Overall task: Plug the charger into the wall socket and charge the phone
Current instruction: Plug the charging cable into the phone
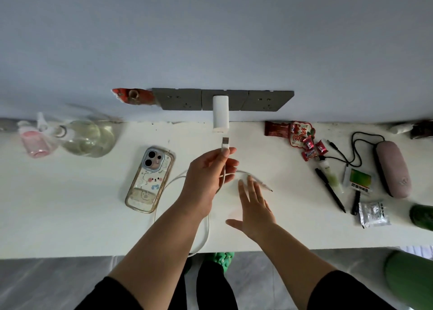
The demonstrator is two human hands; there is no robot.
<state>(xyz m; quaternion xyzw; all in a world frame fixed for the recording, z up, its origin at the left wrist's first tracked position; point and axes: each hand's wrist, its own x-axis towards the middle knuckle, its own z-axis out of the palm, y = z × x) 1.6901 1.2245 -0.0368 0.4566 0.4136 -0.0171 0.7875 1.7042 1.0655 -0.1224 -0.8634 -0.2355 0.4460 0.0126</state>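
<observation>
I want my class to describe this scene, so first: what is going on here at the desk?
A person is setting up a phone charge. The white charger block is already in the grey wall socket strip. The left hand pinches the cable's USB plug just below the block, not yet inserted. The right hand hovers open near the cable's other end. The phone lies face down on the table, unconnected.

The left hand [206, 181] pinches the cable plug [225, 143] just below the charger [220, 113] in the wall socket [225, 100], phone [150, 179] at nine o'clock.
</observation>
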